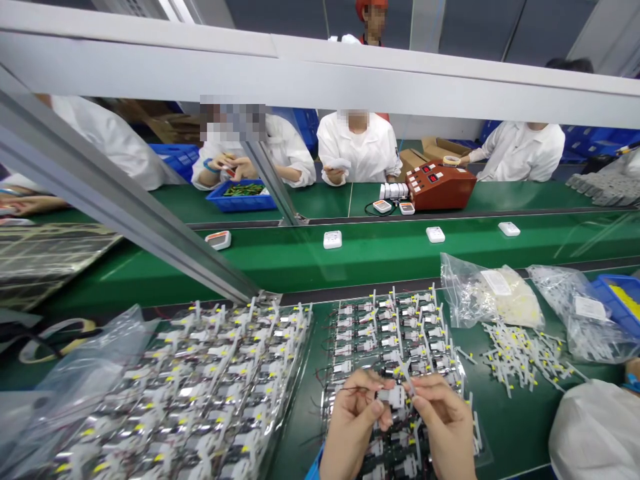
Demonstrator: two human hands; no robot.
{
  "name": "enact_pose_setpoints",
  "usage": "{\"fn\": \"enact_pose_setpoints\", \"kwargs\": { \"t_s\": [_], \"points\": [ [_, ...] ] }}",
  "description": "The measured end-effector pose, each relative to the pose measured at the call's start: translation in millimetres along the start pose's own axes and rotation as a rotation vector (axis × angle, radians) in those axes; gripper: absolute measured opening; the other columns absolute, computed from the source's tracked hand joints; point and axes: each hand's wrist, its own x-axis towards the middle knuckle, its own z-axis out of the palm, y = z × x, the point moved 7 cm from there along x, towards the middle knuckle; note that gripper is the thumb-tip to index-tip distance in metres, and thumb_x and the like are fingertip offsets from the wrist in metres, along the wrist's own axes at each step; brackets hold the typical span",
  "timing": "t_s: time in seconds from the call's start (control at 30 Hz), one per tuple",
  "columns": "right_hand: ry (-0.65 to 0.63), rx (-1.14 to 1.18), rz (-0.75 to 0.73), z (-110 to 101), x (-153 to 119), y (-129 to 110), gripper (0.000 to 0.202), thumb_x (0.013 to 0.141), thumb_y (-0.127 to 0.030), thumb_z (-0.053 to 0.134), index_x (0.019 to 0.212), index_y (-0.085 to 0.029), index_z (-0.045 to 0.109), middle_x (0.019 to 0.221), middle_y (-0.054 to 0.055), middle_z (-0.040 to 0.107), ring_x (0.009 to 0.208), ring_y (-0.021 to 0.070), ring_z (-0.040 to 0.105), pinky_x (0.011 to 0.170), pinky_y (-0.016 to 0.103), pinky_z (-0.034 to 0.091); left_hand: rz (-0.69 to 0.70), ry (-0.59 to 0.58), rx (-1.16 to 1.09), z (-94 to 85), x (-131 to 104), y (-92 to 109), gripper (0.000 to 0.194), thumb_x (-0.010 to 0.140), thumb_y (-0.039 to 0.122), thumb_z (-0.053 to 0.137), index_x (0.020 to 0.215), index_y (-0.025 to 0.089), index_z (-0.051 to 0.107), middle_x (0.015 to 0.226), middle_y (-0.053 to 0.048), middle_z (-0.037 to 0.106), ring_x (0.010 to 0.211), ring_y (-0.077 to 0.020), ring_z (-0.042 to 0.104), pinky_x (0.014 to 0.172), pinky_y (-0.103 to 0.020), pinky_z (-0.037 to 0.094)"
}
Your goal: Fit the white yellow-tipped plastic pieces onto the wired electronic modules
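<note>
My left hand (354, 417) pinches a small motor unit (394, 397) with a white housing and thin dark and red wires, held above the nearer tray. In my right hand (443, 419), thumb and fingers are closed on a slim white plastic stem (407, 377) that touches or meets the housing; the exact join is hard to see. Beneath both hands lies a clear tray (463, 373) with rows of similar units, many bearing white stems with yellow bits. A loose pile of white stems with yellow ends (525, 353) is to the right.
Another filled tray (200, 393) covers the left. Bagged parts (493, 293) and a blue bin (623, 300) stand at right. A slanting metal post (165, 213) rises ahead. White devices (333, 239) sit on the green conveyor (280, 257). Co-workers in white sit opposite, near a red-brown machine (440, 187).
</note>
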Motion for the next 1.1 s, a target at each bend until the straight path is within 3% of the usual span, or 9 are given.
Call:
{"fn": "enact_pose_setpoints", "kwargs": {
  "t_s": [0.33,0.8,0.9,1.1],
  "points": [
    [0.13,0.005,-0.082,-3,-4,-6,0.001,0.079,-0.029,0.077,0.08,-0.029,0.077,0.086,0.006,0.073,0.084,0.0217,0.07,0.074,0.033,0.059,0.043,-0.019,-0.087,8.6,-3,-5,0.034,0.069,0.04,0.083,0.074,0.018,0.057,0.08,0.002,0.065,0.044,-0.0039,0.056,0.045,-0.016,0.045],
    [0.113,0.02,-0.236,-2,-5,-16,0.017,0.081,-0.014,0.074,0.088,-0.029,0.077,0.089,0.003,0.077,0.083,0.0175,0.074,0.073,0.025,0.061,0.013,0.005,-0.208,14.6,-7,-13,0.028,0.071,0.035,0.082,0.077,0.019,0.06,0.08,0.003,0.063,0.048,-0.002,0.053,0.047,-0.013,0.042],
    [0.121,0.001,-0.254,0,-5,-20,0.015,0.08,-0.014,0.075,0.086,-0.028,0.077,0.088,0.004,0.077,0.081,0.0184,0.074,0.071,0.026,0.062,-0.024,0.04,-0.253,13.3,-9,-18,0.03,0.068,0.035,0.084,0.076,0.019,0.06,0.079,0.003,0.063,0.051,-0.0029,0.054,0.048,-0.012,0.043],
    [0.129,-0.036,-0.301,2,-4,-26,0.016,0.079,-0.013,0.075,0.087,-0.027,0.076,0.086,0.004,0.077,0.078,0.0177,0.075,0.069,0.025,0.063,-0.209,0.226,-0.453,2.9,-18,-44,0.039,0.061,0.024,0.09,0.087,0.02,0.061,0.08,0.003,0.064,0.052,-0.0009,0.052,0.055,-0.009,0.049]
  ]
}}
